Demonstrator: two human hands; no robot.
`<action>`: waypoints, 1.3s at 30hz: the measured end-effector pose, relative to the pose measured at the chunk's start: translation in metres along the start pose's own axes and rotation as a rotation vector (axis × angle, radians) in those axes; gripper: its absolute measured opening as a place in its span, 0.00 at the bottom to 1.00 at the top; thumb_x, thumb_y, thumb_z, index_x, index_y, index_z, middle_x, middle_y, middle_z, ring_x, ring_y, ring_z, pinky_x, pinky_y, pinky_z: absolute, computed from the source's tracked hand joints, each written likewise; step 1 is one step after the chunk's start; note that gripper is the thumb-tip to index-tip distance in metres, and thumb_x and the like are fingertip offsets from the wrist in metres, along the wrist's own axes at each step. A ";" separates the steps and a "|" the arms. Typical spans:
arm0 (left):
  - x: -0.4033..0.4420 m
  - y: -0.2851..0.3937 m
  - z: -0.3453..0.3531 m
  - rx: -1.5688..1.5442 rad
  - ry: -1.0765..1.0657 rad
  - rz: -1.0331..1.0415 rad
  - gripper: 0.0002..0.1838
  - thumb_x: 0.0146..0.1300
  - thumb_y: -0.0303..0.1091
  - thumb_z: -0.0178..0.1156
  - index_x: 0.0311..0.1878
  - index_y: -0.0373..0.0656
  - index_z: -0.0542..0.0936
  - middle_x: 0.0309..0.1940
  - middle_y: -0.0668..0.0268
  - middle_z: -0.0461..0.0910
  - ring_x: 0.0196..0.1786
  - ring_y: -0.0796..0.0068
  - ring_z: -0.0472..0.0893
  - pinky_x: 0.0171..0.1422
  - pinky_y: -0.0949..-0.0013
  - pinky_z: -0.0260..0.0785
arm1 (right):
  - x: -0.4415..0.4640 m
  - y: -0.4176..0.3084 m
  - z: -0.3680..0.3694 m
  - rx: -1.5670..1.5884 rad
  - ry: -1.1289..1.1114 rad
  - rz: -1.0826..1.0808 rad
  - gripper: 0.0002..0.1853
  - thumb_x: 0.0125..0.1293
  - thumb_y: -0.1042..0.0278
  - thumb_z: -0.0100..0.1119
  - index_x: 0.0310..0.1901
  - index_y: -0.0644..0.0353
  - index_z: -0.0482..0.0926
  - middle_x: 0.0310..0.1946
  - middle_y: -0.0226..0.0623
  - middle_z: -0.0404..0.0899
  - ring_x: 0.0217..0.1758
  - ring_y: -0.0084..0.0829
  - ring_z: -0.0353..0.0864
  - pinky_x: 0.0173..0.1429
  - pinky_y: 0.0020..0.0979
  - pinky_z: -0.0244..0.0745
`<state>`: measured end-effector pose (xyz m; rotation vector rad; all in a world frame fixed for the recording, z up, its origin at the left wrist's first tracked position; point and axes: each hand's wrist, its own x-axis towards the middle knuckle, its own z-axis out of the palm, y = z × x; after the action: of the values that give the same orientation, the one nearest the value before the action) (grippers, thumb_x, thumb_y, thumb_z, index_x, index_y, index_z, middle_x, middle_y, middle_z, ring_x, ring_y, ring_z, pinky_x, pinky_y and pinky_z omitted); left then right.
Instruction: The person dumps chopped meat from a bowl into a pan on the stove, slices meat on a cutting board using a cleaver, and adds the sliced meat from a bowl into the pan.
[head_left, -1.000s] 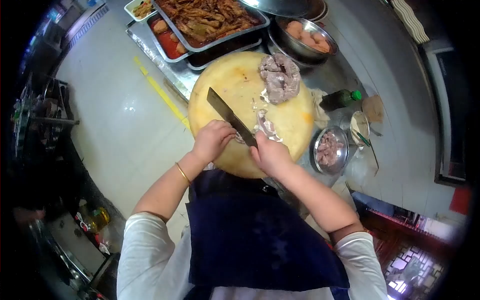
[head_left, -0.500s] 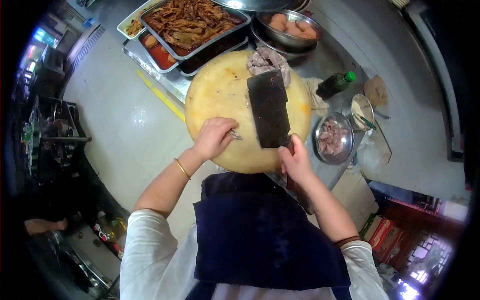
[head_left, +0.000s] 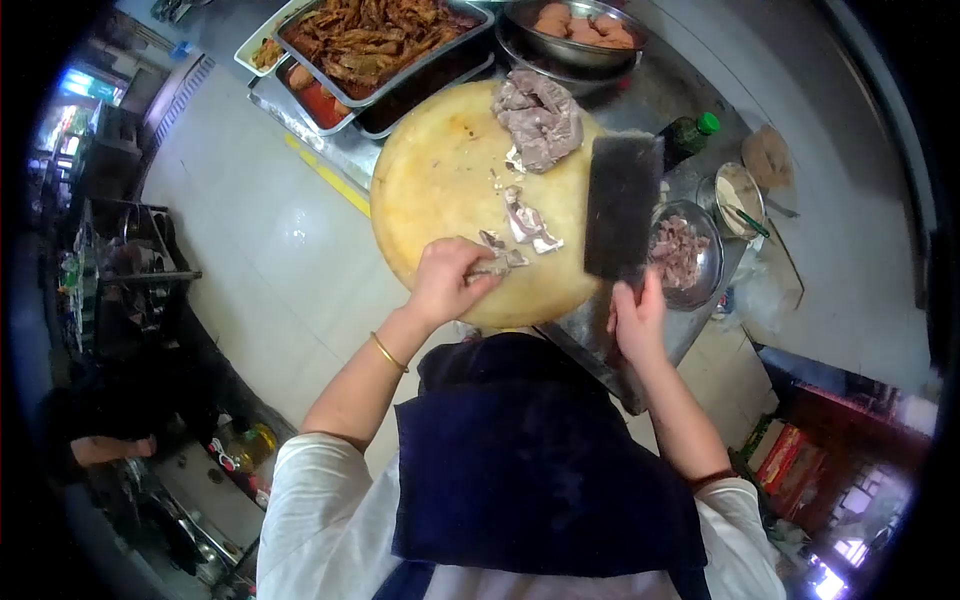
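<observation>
My right hand (head_left: 638, 315) is wrapped round the handle of a cleaver (head_left: 622, 205). Its broad dark blade hangs over the right edge of a round, yellowish chopping block (head_left: 430, 170), partly covering a bowl behind it. On the near part of the block, my left hand (head_left: 450, 280) has its fingers curled over small meat pieces (head_left: 515, 259), whose ends stick out beside the fingertips. Pale-edged meat scraps (head_left: 530, 225) lie just right of that hand. A larger lump of greyish cooked meat (head_left: 540, 120) sits at the block's far edge.
Right of the block stand a glass bowl of chopped meat (head_left: 680, 255), a metal pot (head_left: 738, 200) with a green-handled utensil, and a green-capped bottle (head_left: 690, 138). Behind are a tray of braised food (head_left: 380, 45) and a metal bowl of round brown items (head_left: 585, 28).
The cleaver has moved right, from over the block's middle to its right edge, uncovering the meat lump and scraps. My left hand has shifted slightly right, with more meat pieces showing at its fingers.
</observation>
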<state>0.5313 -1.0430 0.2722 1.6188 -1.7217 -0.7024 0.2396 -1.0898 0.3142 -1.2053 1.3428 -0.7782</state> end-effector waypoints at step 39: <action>-0.018 0.011 0.042 0.242 0.291 -0.018 0.15 0.46 0.35 0.67 0.40 0.47 0.81 0.35 0.63 0.78 0.44 0.58 0.76 0.55 0.56 0.63 | -0.055 -0.073 0.007 -1.293 -0.512 -0.342 0.14 0.66 0.61 0.60 0.46 0.57 0.69 0.30 0.44 0.83 0.31 0.48 0.84 0.35 0.49 0.78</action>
<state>0.4922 -1.0264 0.2518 1.8000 -1.6266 -0.2546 0.2550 -1.0553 0.3983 -2.4635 1.1583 0.3386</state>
